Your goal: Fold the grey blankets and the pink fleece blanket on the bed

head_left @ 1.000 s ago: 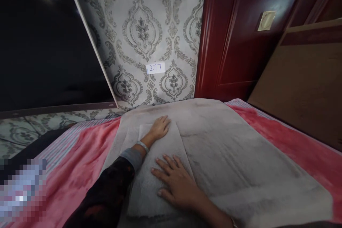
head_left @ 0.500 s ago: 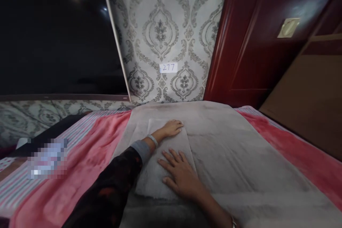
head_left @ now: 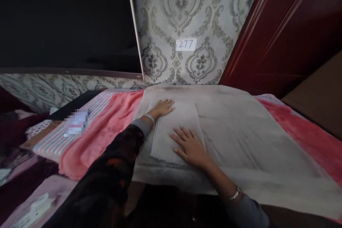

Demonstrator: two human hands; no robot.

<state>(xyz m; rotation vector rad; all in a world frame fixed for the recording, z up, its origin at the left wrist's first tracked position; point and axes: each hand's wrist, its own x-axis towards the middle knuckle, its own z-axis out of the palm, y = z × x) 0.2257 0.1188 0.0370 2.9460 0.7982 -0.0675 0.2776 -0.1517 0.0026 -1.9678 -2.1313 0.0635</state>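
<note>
A pale, light-grey folded cloth [head_left: 175, 124] lies as a flat rectangle on a larger grey plush blanket [head_left: 235, 128]. Resting on the cloth's far left part is my left hand [head_left: 163, 107], palm down with its fingers stretched out. My right hand [head_left: 190, 146] lies flat with spread fingers over the near right part of the cloth. Neither hand grips anything. Both palms hide the patches of cloth beneath them.
Pink plush fabric [head_left: 101, 128] shows left of the grey blanket, over a striped cover [head_left: 52, 146]. A television [head_left: 66, 25] stands at the back left. A paper label [head_left: 186, 45] is on the patterned wall. At right is a dark red wooden panel [head_left: 275, 42].
My left hand has slid left across the cloth, from its far right edge to its far left part. My right hand remains flat on the near part. The view has tipped downward and left.
</note>
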